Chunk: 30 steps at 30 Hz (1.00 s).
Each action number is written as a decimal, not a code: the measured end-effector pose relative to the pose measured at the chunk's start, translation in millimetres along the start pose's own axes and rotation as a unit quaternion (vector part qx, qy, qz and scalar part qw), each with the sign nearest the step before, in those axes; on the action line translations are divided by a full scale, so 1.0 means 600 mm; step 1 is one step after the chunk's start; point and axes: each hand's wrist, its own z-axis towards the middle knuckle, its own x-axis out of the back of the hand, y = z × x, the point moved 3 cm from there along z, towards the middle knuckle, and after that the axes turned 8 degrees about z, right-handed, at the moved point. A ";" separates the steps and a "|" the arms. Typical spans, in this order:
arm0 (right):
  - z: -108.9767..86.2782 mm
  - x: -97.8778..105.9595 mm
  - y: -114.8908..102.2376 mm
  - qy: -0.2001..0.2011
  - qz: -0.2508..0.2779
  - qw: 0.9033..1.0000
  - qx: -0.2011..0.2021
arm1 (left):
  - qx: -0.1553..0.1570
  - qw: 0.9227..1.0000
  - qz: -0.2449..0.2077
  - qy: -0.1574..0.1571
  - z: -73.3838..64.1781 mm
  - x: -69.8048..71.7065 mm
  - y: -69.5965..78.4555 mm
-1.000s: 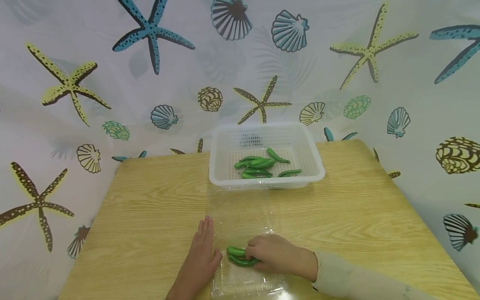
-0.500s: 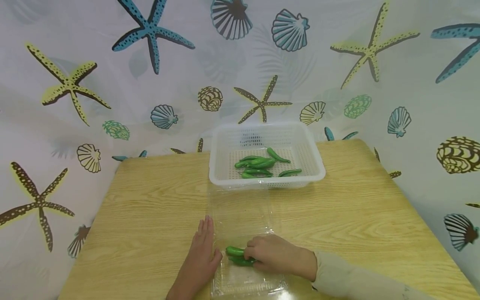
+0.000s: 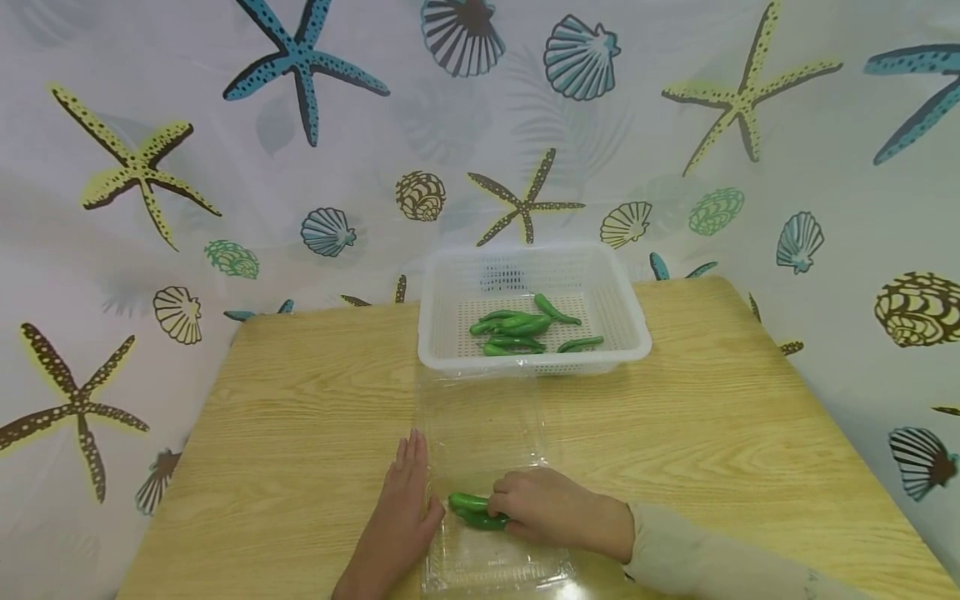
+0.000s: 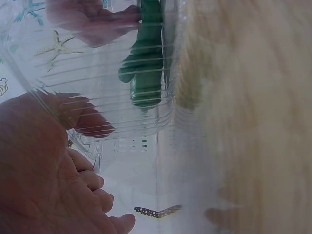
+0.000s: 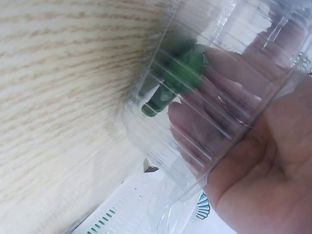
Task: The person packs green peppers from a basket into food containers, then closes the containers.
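Note:
Green chili peppers (image 3: 468, 502) lie in the near tray of a clear plastic clamshell box (image 3: 495, 567), whose lid (image 3: 483, 425) is folded back toward the basket. Inside that tray my right hand (image 3: 551, 510) holds the peppers at their right ends, its fingers curled over them. In the right wrist view a pepper (image 5: 183, 73) shows through the ribbed wall beside the fingers. Along the box's left side rests my left hand (image 3: 397, 512), fingers straight and thumb at the rim. The left wrist view shows that thumb (image 4: 90, 119) through the clear wall.
A white perforated basket (image 3: 534, 364) with several more green peppers (image 3: 517, 325) stands at the back of the wood-grain table (image 3: 720, 433). The clamshell lid reaches its front edge. Behind the table hangs a sheet (image 3: 360, 167) printed with starfish and shells.
The peppers under my right hand have shifted slightly left and closer together, toward the tray's left wall. My left hand has stayed in place.

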 end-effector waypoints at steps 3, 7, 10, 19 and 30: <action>0.002 0.007 0.001 0.001 0.018 1.000 0.005 | -0.001 1.000 0.000 0.004 0.000 0.000 0.000; 0.004 0.023 0.007 0.001 0.069 0.998 0.012 | 0.001 1.000 -0.001 0.005 0.000 -0.001 -0.001; 0.004 0.041 0.017 0.000 0.108 0.994 0.000 | 0.001 1.000 -0.002 0.006 0.000 -0.001 -0.001; -0.004 0.113 0.061 0.015 0.213 0.976 -0.054 | -0.006 1.000 0.004 0.009 0.000 0.000 0.001; -0.008 0.185 0.144 0.095 0.311 0.942 -0.085 | -0.005 1.000 0.001 0.004 0.001 0.000 0.003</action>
